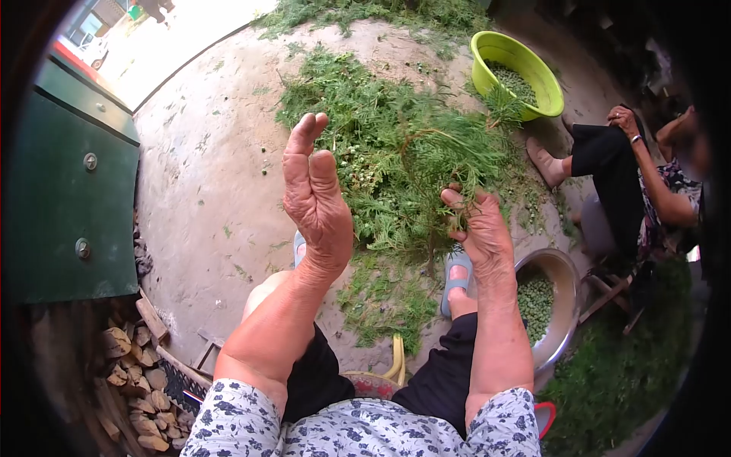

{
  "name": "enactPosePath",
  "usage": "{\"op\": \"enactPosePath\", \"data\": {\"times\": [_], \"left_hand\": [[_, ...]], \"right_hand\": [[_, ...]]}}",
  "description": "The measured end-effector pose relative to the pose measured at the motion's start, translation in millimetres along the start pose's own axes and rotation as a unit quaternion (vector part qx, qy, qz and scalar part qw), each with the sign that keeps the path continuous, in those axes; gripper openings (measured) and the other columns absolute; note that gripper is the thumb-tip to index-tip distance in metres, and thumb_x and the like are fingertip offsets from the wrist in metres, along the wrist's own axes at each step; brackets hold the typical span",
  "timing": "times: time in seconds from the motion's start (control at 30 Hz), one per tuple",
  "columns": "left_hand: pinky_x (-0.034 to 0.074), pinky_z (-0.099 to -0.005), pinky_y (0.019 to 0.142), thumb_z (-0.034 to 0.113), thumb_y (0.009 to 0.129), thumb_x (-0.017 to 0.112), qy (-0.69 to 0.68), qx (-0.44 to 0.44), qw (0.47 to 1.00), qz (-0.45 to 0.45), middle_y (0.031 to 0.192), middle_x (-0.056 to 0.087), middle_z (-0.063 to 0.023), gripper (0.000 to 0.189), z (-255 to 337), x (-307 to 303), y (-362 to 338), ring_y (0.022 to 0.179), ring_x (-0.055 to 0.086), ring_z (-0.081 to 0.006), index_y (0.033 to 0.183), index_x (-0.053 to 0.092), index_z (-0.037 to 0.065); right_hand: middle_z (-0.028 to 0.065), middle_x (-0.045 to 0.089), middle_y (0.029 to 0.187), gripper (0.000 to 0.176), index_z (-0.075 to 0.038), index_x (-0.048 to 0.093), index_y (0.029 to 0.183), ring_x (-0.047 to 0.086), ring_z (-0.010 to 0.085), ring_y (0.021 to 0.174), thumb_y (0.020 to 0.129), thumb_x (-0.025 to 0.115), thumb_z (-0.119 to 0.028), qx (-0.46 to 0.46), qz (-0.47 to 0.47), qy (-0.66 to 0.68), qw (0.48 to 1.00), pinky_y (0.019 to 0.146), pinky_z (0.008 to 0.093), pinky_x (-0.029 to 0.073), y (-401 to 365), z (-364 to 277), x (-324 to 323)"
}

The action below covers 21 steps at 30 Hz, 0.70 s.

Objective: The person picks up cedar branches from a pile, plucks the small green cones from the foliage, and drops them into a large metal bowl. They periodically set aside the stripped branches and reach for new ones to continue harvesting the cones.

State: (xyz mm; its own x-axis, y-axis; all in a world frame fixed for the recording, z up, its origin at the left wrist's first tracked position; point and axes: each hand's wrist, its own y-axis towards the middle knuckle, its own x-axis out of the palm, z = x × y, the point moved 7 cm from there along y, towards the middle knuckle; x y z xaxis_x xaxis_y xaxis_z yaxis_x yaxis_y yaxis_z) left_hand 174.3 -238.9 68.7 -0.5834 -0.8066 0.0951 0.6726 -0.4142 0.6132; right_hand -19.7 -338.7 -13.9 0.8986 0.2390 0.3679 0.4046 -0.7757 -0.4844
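My left hand is raised in front of me with its fingers stretched out and nothing in it. My right hand is closed around the stem of a feathery evergreen branch, which looks like cypress or arborvitae. The branch rises above the hand and spreads over a heap of similar cut greenery on the ground. Beside my right forearm stands a metal basin, partly filled with small green cones.
A lime-green plastic basin at the upper right also holds small green cones. A seated person is on the right. Split firewood lies at the lower left, below a dark green door.
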Motion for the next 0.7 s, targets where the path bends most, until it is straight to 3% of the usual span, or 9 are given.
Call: {"op": "enactPosePath", "data": {"times": [0.1,0.27,0.37,0.47,0.5,0.53,0.6,0.67,0.7], "left_hand": [[0.032,-0.0288,0.099,0.014,0.093,0.046,-0.079,-0.174,0.981,0.028,0.121,0.051,-0.0098,0.035,-25,-2,-2,0.115,0.045,-0.0168,0.126,0.043,0.001],[0.037,-0.0284,0.092,0.016,0.093,0.048,-0.078,-0.201,0.971,0.105,0.111,0.055,-0.0055,0.028,-47,-15,-1,0.104,0.049,-0.0138,0.117,0.049,0.003],[0.039,-0.026,0.074,0.016,0.092,0.049,-0.113,-0.43,0.886,0.132,0.1,0.056,0.0007,0.022,-89,-19,-30,0.091,0.05,-0.0094,0.112,0.052,0.01],[0.039,-0.0292,0.083,0.012,0.088,0.05,-0.11,-0.556,0.821,0.067,0.098,0.054,-0.0004,0.026,-91,-10,-48,0.093,0.049,-0.011,0.113,0.05,0.008],[0.037,-0.0347,0.087,0.006,0.082,0.047,0.05,-0.41,0.899,-0.145,0.106,0.055,-0.0021,0.036,-117,-11,-54,0.1,0.05,-0.0164,0.118,0.048,0.009],[0.037,-0.0347,0.087,0.006,0.082,0.047,0.05,-0.411,0.899,-0.142,0.106,0.055,-0.0021,0.036,-130,-13,-64,0.1,0.05,-0.0164,0.118,0.048,0.009],[0.035,-0.0377,0.09,0.001,0.075,0.047,0.021,-0.262,0.917,-0.302,0.113,0.054,-0.0056,0.049,-121,12,-69,0.109,0.048,-0.0231,0.123,0.044,0.008],[0.032,-0.0391,0.095,-0.002,0.069,0.048,-0.002,-0.264,0.904,-0.336,0.12,0.052,-0.009,0.059,-121,23,-74,0.114,0.045,-0.0282,0.127,0.041,0.007],[0.038,-0.0343,0.086,0.012,0.076,0.055,-0.118,-0.368,0.883,-0.268,0.11,0.057,-0.008,0.041,-121,29,-75,0.102,0.052,-0.0225,0.116,0.05,0.007]], "right_hand": [[-0.0025,0.059,0.074,0.016,-0.01,0.061,0.088,0.046,0.0066,0.048,0.075,0.07,-0.008,-0.007,0.0,0.056,0.998,0.038,0.0171,0.031,-3,-4,-9],[-0.0012,0.058,0.08,0.019,-0.012,0.06,0.091,0.048,0.0087,0.058,0.076,0.067,-0.003,0.023,-0.021,0.135,0.99,0.042,0.0183,0.033,1,-2,-26],[-0.0014,0.057,0.078,0.02,-0.012,0.06,0.092,0.048,0.0088,0.057,0.077,0.067,-0.003,0.015,-0.002,0.124,0.992,0.042,0.018,0.032,-1,-4,-26],[-0.0012,0.057,0.077,0.02,-0.011,0.059,0.093,0.048,0.0084,0.057,0.076,0.067,-0.003,0.015,-0.019,0.147,0.989,0.042,0.0173,0.031,1,-2,-29],[-0.0011,0.056,0.077,0.02,-0.011,0.059,0.094,0.047,0.008,0.057,0.076,0.067,-0.003,0.016,-0.036,0.165,0.985,0.041,0.0166,0.03,3,-1,-29],[-0.0011,0.056,0.077,0.02,-0.011,0.059,0.094,0.047,0.008,0.057,0.076,0.067,-0.003,0.018,-0.038,0.164,0.986,0.041,0.0166,0.03,3,0,-31],[0.0008,0.059,0.08,0.022,-0.01,0.058,0.097,0.051,0.0084,0.059,0.077,0.065,-0.002,0.009,-0.081,0.191,0.978,0.04,0.0158,0.034,2,-2,-28],[0.0018,0.06,0.083,0.023,-0.01,0.058,0.099,0.054,0.0091,0.061,0.078,0.063,-0.002,0.004,-0.113,0.205,0.972,0.041,0.0157,0.037,5,1,-29],[0.0028,0.061,0.086,0.025,-0.009,0.058,0.101,0.056,0.0097,0.063,0.079,0.062,-0.001,-0.002,-0.142,0.219,0.965,0.041,0.0157,0.04,5,1,-26]]}}
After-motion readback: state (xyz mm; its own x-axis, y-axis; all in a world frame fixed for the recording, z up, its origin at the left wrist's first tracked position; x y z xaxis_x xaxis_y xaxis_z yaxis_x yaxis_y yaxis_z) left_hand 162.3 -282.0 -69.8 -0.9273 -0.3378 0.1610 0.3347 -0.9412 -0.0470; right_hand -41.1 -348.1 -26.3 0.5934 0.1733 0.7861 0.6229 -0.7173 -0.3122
